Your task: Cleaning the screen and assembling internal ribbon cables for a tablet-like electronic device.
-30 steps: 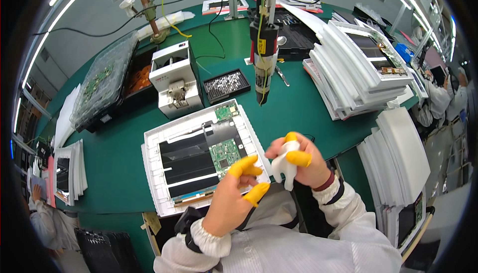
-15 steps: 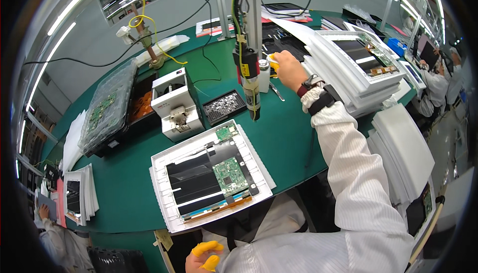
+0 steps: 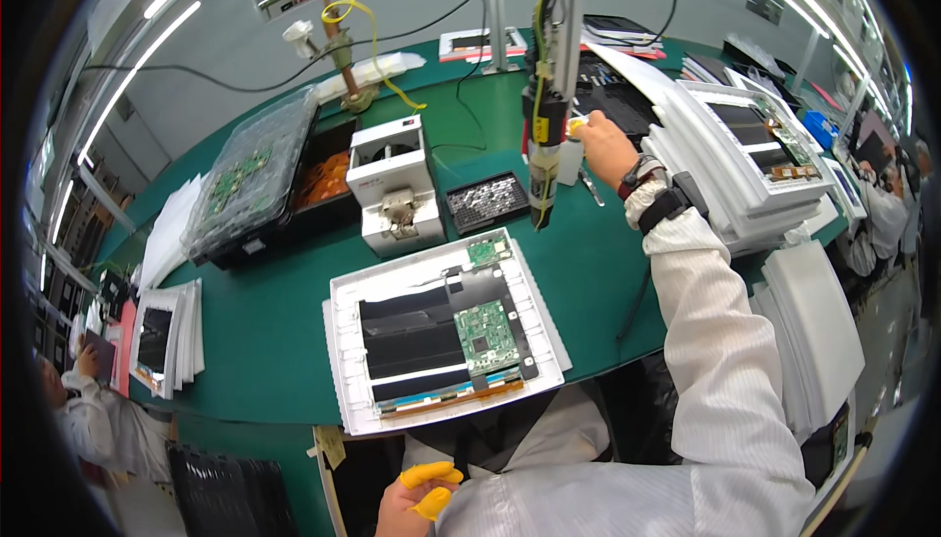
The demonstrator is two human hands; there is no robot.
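Observation:
My right hand (image 3: 608,150) reaches far forward, its fingers closed at the top of a white bottle (image 3: 569,165). A small white piece shows at the yellow-covered fingertips, too small to name. Down by my lap, my left hand (image 3: 417,504) wears yellow finger cots; its thumb and forefinger are bent but apart, with nothing seen between them. On the table before me lies a white-framed display panel (image 3: 412,346), its inside facing up. A green circuit board (image 3: 487,338) sits on its right part. An electric screwdriver (image 3: 545,150) hangs upright beside the bottle, partly hiding it.
A white screw feeder (image 3: 397,184) and a black tray of small parts (image 3: 487,202) stand behind the panel. Left of them is a black bin (image 3: 323,160) with a clear tray of boards (image 3: 250,179). Stacked white panels (image 3: 720,184) rise at right. Metal tweezers (image 3: 592,187) lie near the bottle.
The whole view has swung left, so the table's things appear further right. My right hand remains at the bottle's top, and my left hand stays low by my lap.

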